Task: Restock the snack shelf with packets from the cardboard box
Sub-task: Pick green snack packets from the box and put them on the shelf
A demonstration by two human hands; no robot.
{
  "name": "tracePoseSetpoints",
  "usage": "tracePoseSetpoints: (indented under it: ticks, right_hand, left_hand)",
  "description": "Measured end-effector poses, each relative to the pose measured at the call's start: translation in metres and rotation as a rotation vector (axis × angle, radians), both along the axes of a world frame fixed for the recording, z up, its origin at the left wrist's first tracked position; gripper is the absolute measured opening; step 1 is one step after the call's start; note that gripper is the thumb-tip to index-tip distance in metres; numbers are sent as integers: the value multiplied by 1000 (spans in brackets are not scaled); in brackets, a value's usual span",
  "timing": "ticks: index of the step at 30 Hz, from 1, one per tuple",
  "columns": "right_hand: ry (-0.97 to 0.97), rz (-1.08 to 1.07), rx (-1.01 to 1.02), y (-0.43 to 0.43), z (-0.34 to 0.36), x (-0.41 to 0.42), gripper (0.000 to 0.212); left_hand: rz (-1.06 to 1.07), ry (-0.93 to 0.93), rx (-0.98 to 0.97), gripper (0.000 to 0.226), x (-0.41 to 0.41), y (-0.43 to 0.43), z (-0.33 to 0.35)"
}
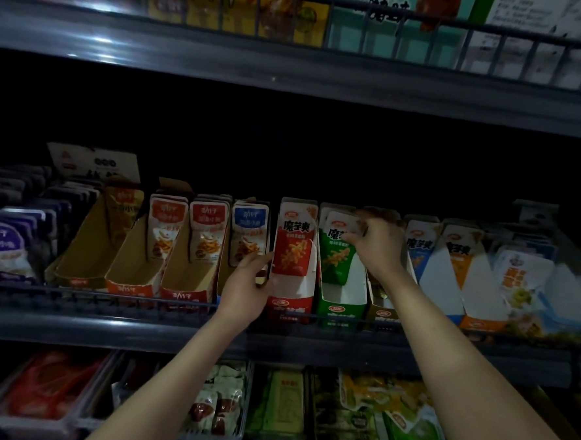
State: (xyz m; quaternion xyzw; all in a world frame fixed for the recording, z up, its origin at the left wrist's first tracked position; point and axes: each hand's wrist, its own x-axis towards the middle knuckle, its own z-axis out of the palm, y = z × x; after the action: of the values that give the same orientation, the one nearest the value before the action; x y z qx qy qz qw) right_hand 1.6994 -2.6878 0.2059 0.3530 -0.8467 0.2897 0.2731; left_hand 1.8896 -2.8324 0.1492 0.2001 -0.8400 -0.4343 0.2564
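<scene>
One glossy packet (red cardboard tray)

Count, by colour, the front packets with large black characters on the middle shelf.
red packet: 1
green packet: 1
blue packet: 1
orange packet: 1
Total: 4

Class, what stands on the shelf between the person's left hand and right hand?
In the head view: the red packet in its red display box, then the green packet, whose top the right hand pinches.
</scene>
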Motion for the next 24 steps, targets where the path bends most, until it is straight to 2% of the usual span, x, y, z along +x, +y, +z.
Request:
tracePoseSetpoints:
  ticks: [4,8,12,24]
  right_hand:
    - [133,-82,123,0,-9,-6,35]
    - [227,-147,161,1,-7,-4,38]
    - [283,-150,196,-5,-6,-4,52]
    - [256,-134,266,-3,-8,-9,68]
  left_hand:
    - [2,-3,-20,50,0,0,0]
    - [-2,17,-31,49,2,1,1]
    - [0,21,-57,49,2,1,0]
    - [6,32,-57,49,4,3,1]
